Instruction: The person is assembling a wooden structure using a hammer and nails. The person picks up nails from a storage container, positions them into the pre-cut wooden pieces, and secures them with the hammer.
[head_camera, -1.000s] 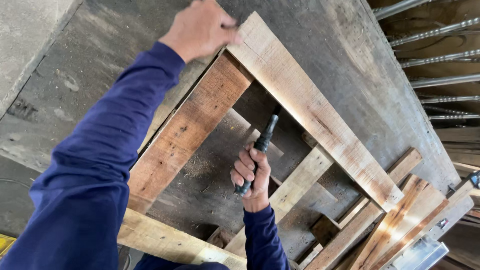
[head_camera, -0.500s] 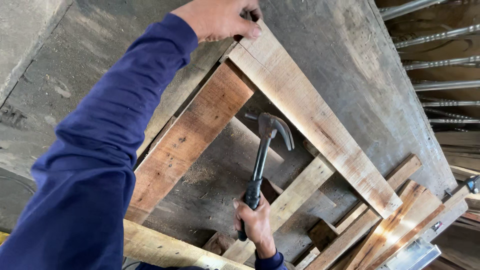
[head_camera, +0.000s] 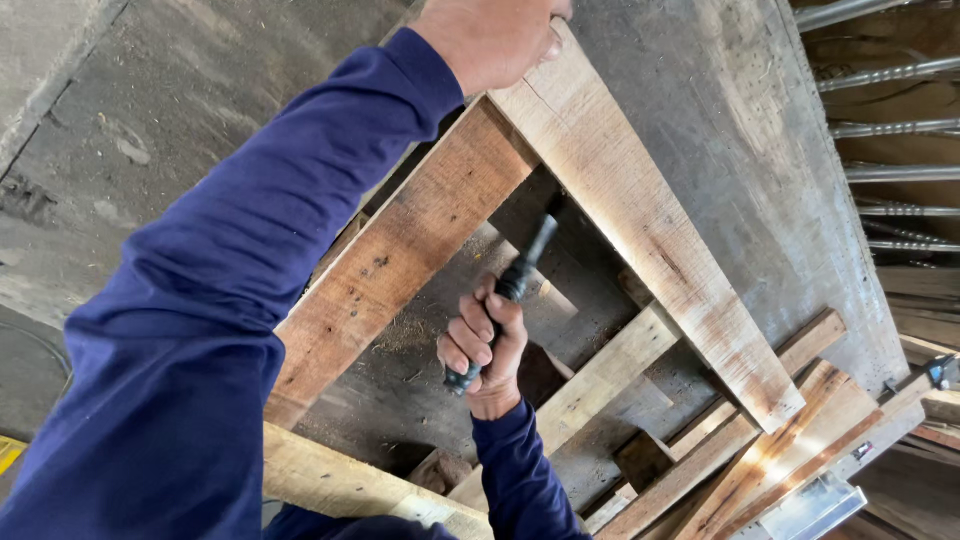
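A: Where's the hammer (head_camera: 512, 290)?
B: Centre frame, right hand (head_camera: 482, 345) is gripping its handle, fist closed. Shaft is pointing up-right toward the pale plank (head_camera: 650, 240); head blurred.
A: Left?
B: Left hand (head_camera: 495, 35) at top edge is clamping that plank's upper end, arm stretched across.
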